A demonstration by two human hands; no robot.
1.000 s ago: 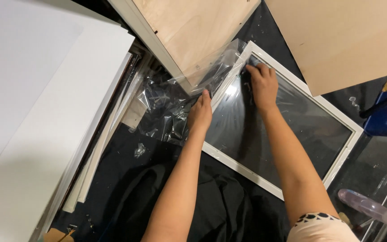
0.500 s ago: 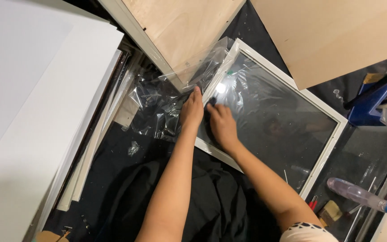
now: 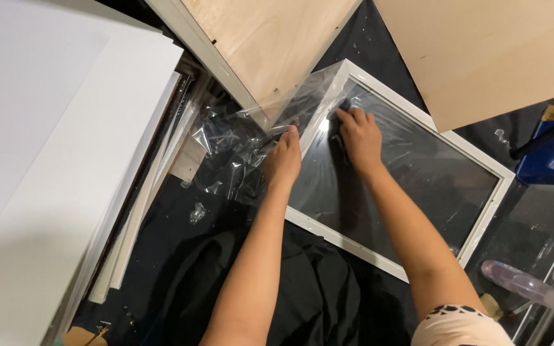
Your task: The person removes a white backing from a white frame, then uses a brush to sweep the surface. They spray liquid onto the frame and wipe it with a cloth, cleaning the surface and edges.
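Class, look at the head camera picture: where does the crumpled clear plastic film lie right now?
The clear plastic film lies left of centre, against the white picture frame, under the left hand.
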